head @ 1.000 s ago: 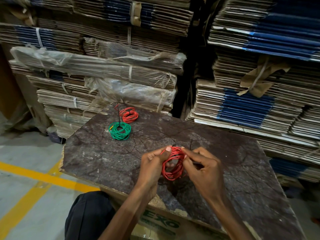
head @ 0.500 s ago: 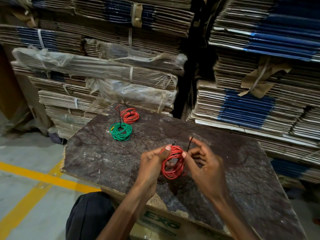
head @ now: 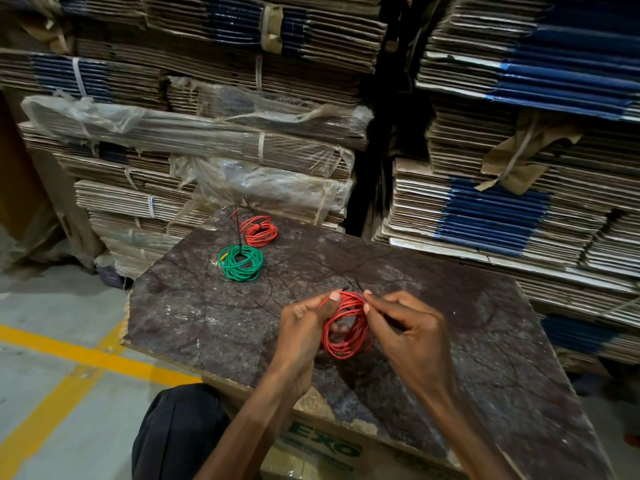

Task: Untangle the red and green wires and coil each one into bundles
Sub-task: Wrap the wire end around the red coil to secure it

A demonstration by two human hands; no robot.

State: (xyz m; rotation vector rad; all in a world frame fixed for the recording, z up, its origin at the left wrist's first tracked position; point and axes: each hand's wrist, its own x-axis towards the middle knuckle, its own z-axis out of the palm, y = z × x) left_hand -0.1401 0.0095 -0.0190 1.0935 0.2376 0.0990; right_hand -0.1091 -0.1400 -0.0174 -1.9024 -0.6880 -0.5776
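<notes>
Since the earlier frame your right hand (head: 412, 336) has lowered its fingers, so the black tie (head: 358, 285) that stood up above them now shows only as a short end at the coil's top. Your right grip is closed: thumb and forefinger pinch that tie against the upper edge of the red coil (head: 346, 329). Your left hand (head: 304, 327) is closed on the coil's opposite side, thumb pressed over the top strands, fingers curled behind and partly showing through the loop. The coil hangs upright between the two grips, above the desk (head: 207, 317) rather than lying on it.

Risk, as a judgement: the tie end is short and thin, so it may slip from the right pinch before it is cinched; if the left thumb eases, the strands could spring apart and the bundle loosen.

Beyond the grips and to their left, well apart, lie two finished bundles: a green coil (head: 241, 263) and, just past it, a smaller red coil (head: 260, 231), each with a black tie. Stacked cardboard (head: 221, 140) rises behind the desk.
</notes>
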